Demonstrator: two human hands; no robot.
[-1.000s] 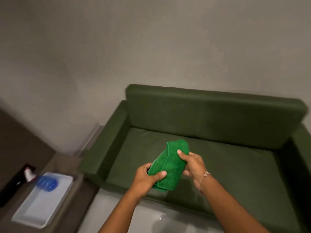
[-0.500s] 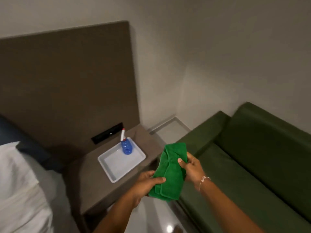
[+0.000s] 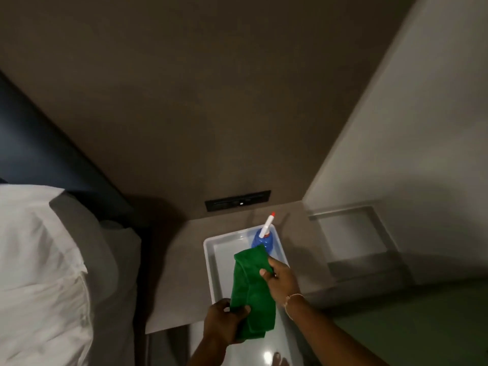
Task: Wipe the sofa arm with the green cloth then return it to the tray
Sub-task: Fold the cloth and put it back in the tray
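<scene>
The folded green cloth (image 3: pixel 250 289) hangs above the white tray (image 3: pixel 212 256), held by both hands. My left hand (image 3: pixel 224 324) grips its lower end near the tray's front edge. My right hand (image 3: pixel 281 280) pinches its upper right side, over the tray's right half. The tray rests on a brown bedside table (image 3: pixel 179 273). A corner of the green sofa (image 3: pixel 412 323) shows at the lower right; its arm is mostly out of frame.
A blue spray bottle (image 3: pixel 261 240) with a white nozzle lies in the tray's far end, partly behind the cloth. A black socket panel (image 3: pixel 237 200) is on the brown headboard wall. A bed with white pillows (image 3: pixel 39 273) fills the left. Glossy floor lies below.
My view swung left from the sofa to the bedside table. Both hands carried the cloth along, and it now hangs over the tray instead of in front of the sofa.
</scene>
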